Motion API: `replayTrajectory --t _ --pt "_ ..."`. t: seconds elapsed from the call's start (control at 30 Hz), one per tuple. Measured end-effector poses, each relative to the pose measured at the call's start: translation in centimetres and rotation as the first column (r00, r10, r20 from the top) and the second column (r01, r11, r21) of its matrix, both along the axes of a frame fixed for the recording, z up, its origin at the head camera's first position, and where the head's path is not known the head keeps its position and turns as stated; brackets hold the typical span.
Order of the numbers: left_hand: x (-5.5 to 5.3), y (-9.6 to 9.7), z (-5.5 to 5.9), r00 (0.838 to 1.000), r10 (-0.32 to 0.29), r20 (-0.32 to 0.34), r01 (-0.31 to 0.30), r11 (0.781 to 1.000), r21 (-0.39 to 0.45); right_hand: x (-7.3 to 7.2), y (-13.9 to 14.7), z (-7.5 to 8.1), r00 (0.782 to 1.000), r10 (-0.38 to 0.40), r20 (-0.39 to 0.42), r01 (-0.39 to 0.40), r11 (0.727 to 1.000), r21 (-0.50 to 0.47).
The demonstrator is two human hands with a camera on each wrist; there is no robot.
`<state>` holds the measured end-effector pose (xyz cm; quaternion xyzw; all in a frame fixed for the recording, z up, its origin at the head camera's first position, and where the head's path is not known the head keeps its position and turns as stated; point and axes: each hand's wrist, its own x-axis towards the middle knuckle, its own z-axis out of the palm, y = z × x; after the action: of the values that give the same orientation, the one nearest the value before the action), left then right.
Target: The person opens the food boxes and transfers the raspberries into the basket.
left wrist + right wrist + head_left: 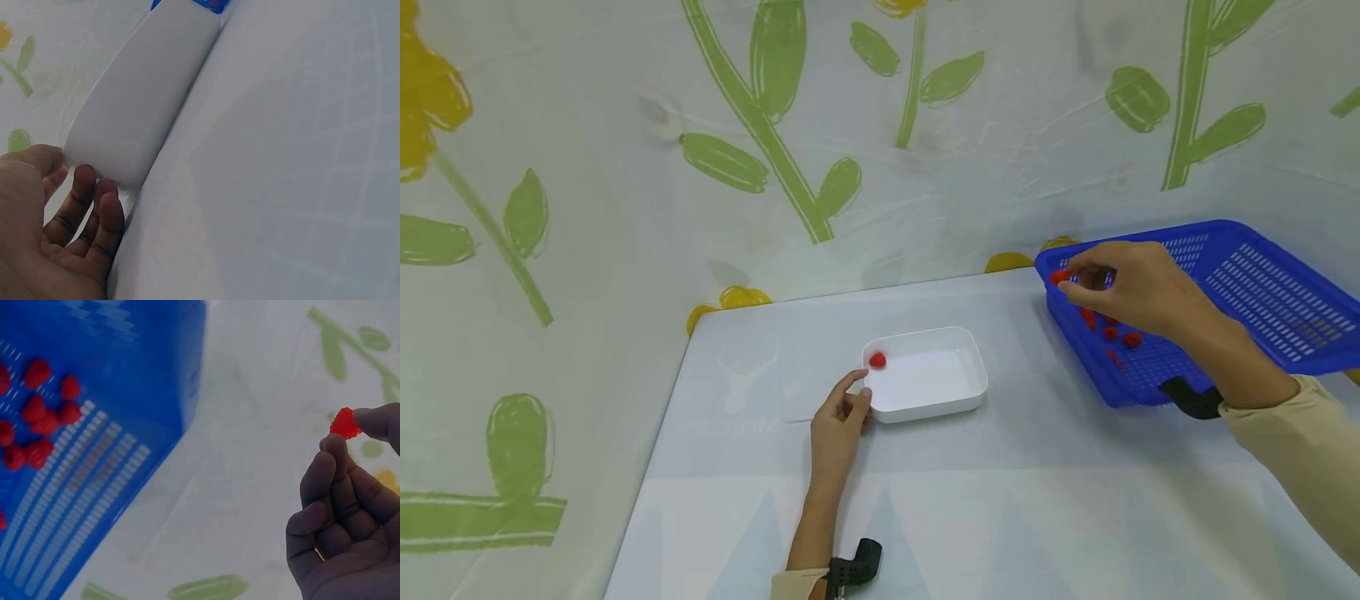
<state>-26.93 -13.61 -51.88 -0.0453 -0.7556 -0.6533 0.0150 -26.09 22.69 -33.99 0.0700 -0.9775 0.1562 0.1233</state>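
Observation:
My right hand [1138, 287] pinches a red raspberry [345, 424] between thumb and fingertips, above the left rim of the blue basket [1318, 312]. More raspberries [39, 374] lie inside the basket, partly hidden by my hand and wrist in the head view. My left hand [837, 429] holds the left end of a shallow white tray [928, 410], with thumb and index fingertip at its rim. The left wrist view shows the other fingers [111, 215] bent against the tray's end. A single raspberry [877, 360] sits in the tray's far left corner.
Both tray and basket stand on a white-covered table [1000, 467], the basket to the right of the tray. Behind the table rises a pale sheet [625, 167] printed with green leaves and yellow flowers. Dark wrist straps [853, 567] show at the sleeves.

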Motion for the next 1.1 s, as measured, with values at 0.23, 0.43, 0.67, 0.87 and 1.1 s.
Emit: replayTrajectory --t 0.23,0.43,0.67,0.87,1.1 --pt "1.1 0.3 2.0 1.0 -0.009 0.008 0.009 1.0 -0.014 -1.1 3.7 -0.6 0.994 -0.077 0.078 0.077 0.997 0.002" --pt "1.3 0.2 2.2 1.0 -0.004 0.028 0.005 1.0 -0.02 -2.1 6.2 -1.0 0.978 -0.126 0.166 0.127 0.992 0.006" --pt "1.0 0.3 1.9 1.0 -0.015 0.022 0.015 1.0 -0.001 -3.4 8.7 -0.9 0.96 -0.143 0.24 0.14 0.99 0.031" --pt "1.0 0.3 2.1 1.0 -0.007 0.025 0.007 1.0 -0.005 -4.4 10.3 -1.4 0.948 -0.144 0.284 0.131 0.989 0.066" --pt "1.4 0.4 2.1 1.0 0.001 0.03 0.0 1.0 -0.026 -5.1 11.7 -3.5 0.941 -0.108 0.32 0.083 0.992 0.09"
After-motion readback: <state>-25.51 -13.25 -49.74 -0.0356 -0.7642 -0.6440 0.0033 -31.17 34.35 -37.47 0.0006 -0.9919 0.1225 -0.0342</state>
